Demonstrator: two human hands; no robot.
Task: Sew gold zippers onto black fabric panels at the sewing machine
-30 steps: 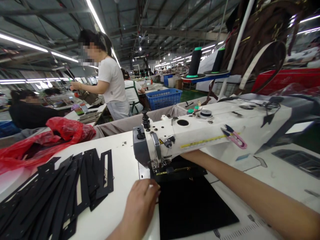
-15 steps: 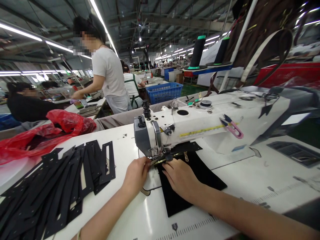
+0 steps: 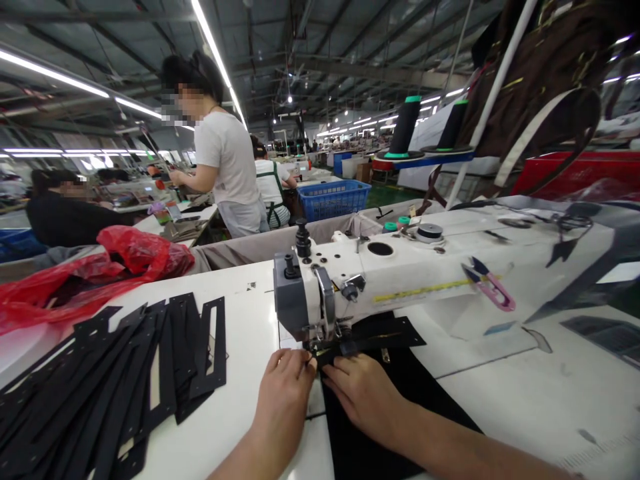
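A black fabric piece [image 3: 405, 380] with a gold zipper lies under the head of a white sewing machine [image 3: 310, 313]. The zipper's metal pull [image 3: 385, 355] shows on the right. My left hand [image 3: 285, 393] is closed, its fingertips pinching the piece's left edge just in front of the presser foot. Close beside it, my right hand [image 3: 370, 397] rests on the fabric with bent fingers gripping the edge near the needle. A black strip [image 3: 395, 333] lies across the back of the piece. Fingers and machine head hide most of the zipper.
Black cut-out frames [image 3: 120, 380] are piled at left beside a red plastic bag [image 3: 135, 260]. Pink thread snips [image 3: 493, 287] rest against the machine arm. Thread cones [image 3: 405, 130] stand behind it. A blue basket [image 3: 333, 200] and a standing person [image 3: 230, 160] are beyond the table.
The view has tilted, so the machine and hands sit lower. The hands are closer together at the needle, and less zipper shows. The standing person's arm has drawn back and up.
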